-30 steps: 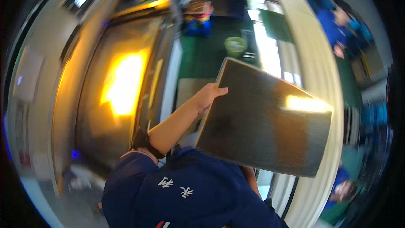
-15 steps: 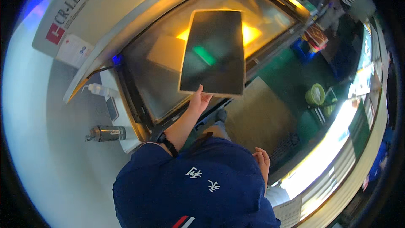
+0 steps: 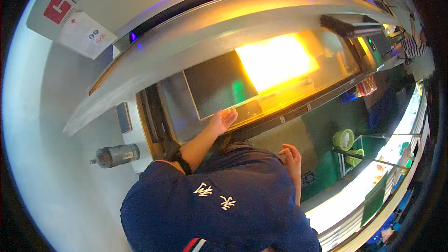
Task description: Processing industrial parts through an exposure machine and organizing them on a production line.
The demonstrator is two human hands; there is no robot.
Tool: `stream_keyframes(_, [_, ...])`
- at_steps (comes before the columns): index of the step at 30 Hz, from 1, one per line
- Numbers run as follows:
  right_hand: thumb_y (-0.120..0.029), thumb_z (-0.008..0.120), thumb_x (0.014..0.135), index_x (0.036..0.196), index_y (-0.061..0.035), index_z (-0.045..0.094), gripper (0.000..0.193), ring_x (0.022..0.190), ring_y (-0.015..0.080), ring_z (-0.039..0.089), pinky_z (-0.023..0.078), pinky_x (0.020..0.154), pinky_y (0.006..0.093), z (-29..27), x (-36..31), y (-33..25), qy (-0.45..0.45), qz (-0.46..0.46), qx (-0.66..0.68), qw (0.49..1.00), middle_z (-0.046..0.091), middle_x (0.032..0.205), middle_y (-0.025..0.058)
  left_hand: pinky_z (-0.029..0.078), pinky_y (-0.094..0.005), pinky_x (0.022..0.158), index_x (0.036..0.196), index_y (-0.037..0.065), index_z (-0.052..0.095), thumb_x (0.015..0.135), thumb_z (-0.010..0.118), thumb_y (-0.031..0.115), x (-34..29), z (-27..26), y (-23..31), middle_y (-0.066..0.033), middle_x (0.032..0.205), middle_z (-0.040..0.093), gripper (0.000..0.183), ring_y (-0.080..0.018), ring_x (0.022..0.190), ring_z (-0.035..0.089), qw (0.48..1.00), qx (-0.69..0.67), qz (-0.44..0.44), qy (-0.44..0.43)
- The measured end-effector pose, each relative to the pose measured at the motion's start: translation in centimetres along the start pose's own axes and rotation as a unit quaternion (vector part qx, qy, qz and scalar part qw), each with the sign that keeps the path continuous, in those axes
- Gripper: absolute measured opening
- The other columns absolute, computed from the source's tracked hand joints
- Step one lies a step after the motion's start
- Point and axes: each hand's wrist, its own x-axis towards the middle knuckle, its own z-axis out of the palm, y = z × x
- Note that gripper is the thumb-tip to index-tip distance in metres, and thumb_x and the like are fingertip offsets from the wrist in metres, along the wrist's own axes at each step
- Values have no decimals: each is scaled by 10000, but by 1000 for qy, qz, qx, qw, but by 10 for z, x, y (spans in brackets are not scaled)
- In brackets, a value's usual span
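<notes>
A flat dark rectangular panel [image 3: 219, 84] with a thin pale edge lies on the glass bed [image 3: 182, 126] of a large exposure machine. My left hand [image 3: 224, 120] is at the panel's near edge, fingers stretched out and not wrapped round it; I cannot tell whether they touch it. Against the panel's right side is a glaring yellow-white rectangle [image 3: 280, 65]. Above the bed slants the machine's wide lid [image 3: 205, 28], covering its far part. Held away from the bed at my right side, my right hand [image 3: 292, 158] is empty, with loosely bent fingers apart.
On the pale ledge at left are a dark bottle [image 3: 119, 155] and a phone [image 3: 124, 117]. Green baskets [image 3: 344, 139] stand on a rack at right, beside a brightly lit table [image 3: 345, 207]. A person in a striped top [image 3: 413, 46] is at the far right.
The panel, gripped and raised by my left hand before, now lies on the bed and is let go. The lid has come down over the bed. My right hand has risen slightly.
</notes>
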Motion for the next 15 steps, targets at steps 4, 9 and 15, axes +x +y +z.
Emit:
stream_keyframes(4, [-188,568,955,1176,-53,629,267,751,105,561,472,697,249,-6,57,-76,-33,-217,-200,955,671,956,43,543,-430,893,1264,-43,500,1027,400,362,-24,0,0,-234,1204,631,480,-383,1097,625,963,263,-56,20])
stream_keyframes(9, [-112,651,885,1325,2,516,475,1269,283,477,365,1070,412,-48,84,-239,249,-595,-232,729,517,1368,148,186,-699,1078,1501,122,311,924,495,555,-43,33,-30,-141,1561,268,744,-409,1423,247,312,895,302,104])
stream_keyframes(15, [-147,795,732,1157,-67,626,464,1119,305,564,429,1004,407,-44,77,-396,176,-669,-394,605,636,1110,128,71,-756,1072,1543,160,220,910,469,617,-16,29,-25,-73,1630,99,820,-387,1482,91,221,915,305,144])
